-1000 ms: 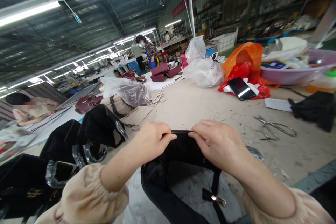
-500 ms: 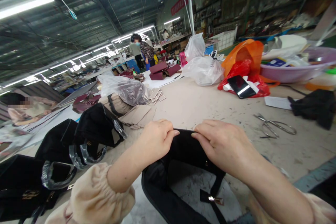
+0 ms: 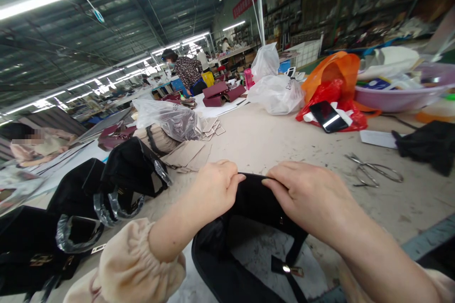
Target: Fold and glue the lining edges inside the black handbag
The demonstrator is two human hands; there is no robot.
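Note:
A black fabric bag piece [image 3: 216, 255] stands before me, curved round a pale surface, with a strap and a metal clasp [image 3: 292, 270] at its right. My left hand [image 3: 220, 184] pinches its far upper edge between thumb and fingers. A short way to the right, my right hand [image 3: 302, 194] grips the same edge, thumb on the near side. Between the two hands a short stretch of the edge shows. The fingertips behind the edge are hidden.
Black bags [image 3: 128, 168] with plastic-wrapped handles line the left side. Scissors [image 3: 373, 170] lie at right, near a black cloth [image 3: 428, 144]. Farther back are a phone [image 3: 329, 117], a purple basin [image 3: 398, 94], plastic bags [image 3: 277, 94] and cardboard pieces [image 3: 188, 155]. Co-workers are beyond.
Both hands keep their grip on the black edge and have shifted very slightly right in view. In the background a co-worker in a patterned top has moved left and leans over.

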